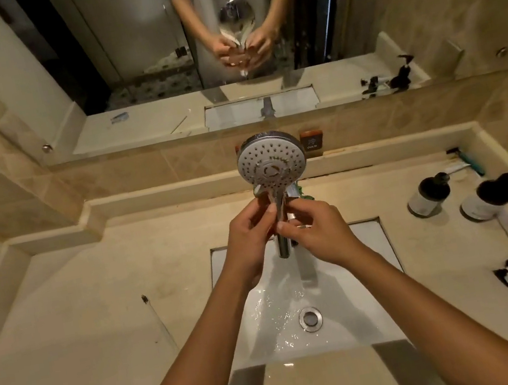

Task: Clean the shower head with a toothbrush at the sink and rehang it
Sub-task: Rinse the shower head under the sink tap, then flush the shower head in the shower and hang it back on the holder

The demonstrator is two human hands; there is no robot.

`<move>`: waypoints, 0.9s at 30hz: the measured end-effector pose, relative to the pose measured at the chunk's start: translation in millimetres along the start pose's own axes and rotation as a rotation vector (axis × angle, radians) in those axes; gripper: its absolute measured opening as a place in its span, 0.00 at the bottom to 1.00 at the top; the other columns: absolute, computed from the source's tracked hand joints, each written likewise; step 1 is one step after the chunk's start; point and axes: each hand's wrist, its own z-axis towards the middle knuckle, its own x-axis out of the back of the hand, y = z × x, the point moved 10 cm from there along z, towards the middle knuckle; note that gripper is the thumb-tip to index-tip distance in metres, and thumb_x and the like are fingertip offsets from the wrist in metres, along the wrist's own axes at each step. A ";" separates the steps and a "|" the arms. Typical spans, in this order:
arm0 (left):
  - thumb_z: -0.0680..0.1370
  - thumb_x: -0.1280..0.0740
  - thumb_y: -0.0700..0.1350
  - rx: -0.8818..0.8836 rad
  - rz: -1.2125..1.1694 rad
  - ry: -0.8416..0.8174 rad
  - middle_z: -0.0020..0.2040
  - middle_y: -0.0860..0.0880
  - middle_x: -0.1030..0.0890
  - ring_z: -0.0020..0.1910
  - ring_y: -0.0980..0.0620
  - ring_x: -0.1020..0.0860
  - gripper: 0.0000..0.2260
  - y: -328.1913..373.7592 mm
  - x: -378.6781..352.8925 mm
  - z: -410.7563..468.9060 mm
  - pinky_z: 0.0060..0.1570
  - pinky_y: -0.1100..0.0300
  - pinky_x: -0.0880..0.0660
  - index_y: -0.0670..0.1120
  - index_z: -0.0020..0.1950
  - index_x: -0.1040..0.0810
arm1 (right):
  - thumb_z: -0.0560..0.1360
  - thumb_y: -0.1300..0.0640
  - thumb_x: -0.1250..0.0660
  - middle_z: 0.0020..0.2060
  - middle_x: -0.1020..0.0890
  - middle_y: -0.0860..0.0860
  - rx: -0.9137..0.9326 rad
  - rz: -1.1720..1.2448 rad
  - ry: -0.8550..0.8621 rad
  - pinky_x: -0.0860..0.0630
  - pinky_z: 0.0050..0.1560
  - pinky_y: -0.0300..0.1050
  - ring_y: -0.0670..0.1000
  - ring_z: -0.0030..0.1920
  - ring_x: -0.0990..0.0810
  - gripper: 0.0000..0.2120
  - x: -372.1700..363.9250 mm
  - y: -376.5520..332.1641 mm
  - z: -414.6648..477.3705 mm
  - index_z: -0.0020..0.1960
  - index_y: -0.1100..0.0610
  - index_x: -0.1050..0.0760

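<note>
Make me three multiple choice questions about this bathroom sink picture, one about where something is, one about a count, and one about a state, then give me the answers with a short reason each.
1. Where does the toothbrush lie?
A. On the counter left of the basin
B. In the basin
C. Beside the dark-capped bottles

2. How many hands hold the shower head?
A. None
B. One
C. Two

3. What is the state of the basin?
A. Dry
B. Water running into it
C. Filled to the rim

Answers: 1 A, it lies on the counter, apart from the basin. 2 C, the left hand and right hand both grip the handle. 3 B, a stream falls and ripples near the drain.
</note>
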 end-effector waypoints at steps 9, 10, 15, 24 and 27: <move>0.83 0.34 0.45 0.108 0.165 -0.353 0.72 0.53 0.23 0.71 0.52 0.26 0.21 -13.6 -38.8 -23.5 0.73 0.47 0.31 0.55 0.76 0.28 | 0.73 0.60 0.22 0.48 0.11 0.49 -0.095 0.146 0.355 0.17 0.60 0.56 0.50 0.52 0.12 0.10 52.2 0.0 -60.8 0.54 0.53 0.15; 0.82 0.32 0.45 0.089 0.237 -0.401 0.75 0.52 0.26 0.73 0.52 0.28 0.22 -15.0 -42.5 -29.2 0.73 0.50 0.32 0.55 0.76 0.28 | 0.73 0.61 0.22 0.47 0.11 0.49 -0.116 0.157 0.406 0.17 0.60 0.57 0.51 0.51 0.12 0.10 57.9 1.5 -72.0 0.53 0.54 0.15; 0.79 0.28 0.51 0.008 0.427 -0.643 0.74 0.53 0.24 0.72 0.55 0.26 0.24 -22.0 -69.5 -65.4 0.74 0.49 0.31 0.53 0.75 0.26 | 0.71 0.56 0.21 0.46 0.11 0.50 -0.195 0.151 0.600 0.17 0.58 0.60 0.52 0.51 0.12 0.10 71.2 7.7 -138.2 0.51 0.53 0.15; 0.77 0.25 0.50 -0.041 0.487 -1.072 0.52 0.51 0.12 0.51 0.52 0.14 0.10 -42.1 -157.6 -172.9 0.55 0.48 0.16 0.54 0.58 0.14 | 0.73 0.65 0.23 0.47 0.13 0.61 -0.259 0.262 0.914 0.17 0.57 0.55 0.62 0.51 0.13 0.13 81.5 18.8 -301.4 0.57 0.61 0.18; 0.78 0.26 0.50 -0.041 0.502 -1.201 0.50 0.47 0.12 0.49 0.49 0.14 0.10 -54.8 -186.3 -220.7 0.48 0.55 0.16 0.51 0.58 0.14 | 0.75 0.63 0.24 0.44 0.12 0.55 -0.285 0.329 1.049 0.17 0.55 0.50 0.57 0.49 0.12 0.14 84.7 23.5 -362.4 0.60 0.58 0.18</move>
